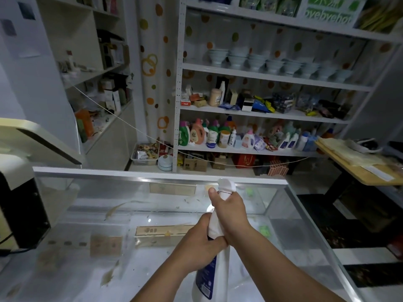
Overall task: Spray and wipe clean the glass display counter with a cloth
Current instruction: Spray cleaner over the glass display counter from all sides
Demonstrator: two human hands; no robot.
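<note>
Both hands grip the bottle (222, 271), upright over the counter's (130, 173) near right part. The right hand (231, 211) curls round the neck and the left hand (200, 245) holds lower. The nozzle (226, 185) faces the far edge.

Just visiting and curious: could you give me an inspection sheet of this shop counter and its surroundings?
Surface: glass counter, smeared with brownish streaks.
Job's things: white spray bottle held over the glass; cloth not clearly seen.
Clutter: black-and-white machine at the counter's left end.
Hands: left hand grips the bottle's body; right hand grips its neck.
Cables: black cable by the machine; thin cord strung across the room.
Surroundings: shelves of bowls and detergent bottles; wooden table at right.
</note>
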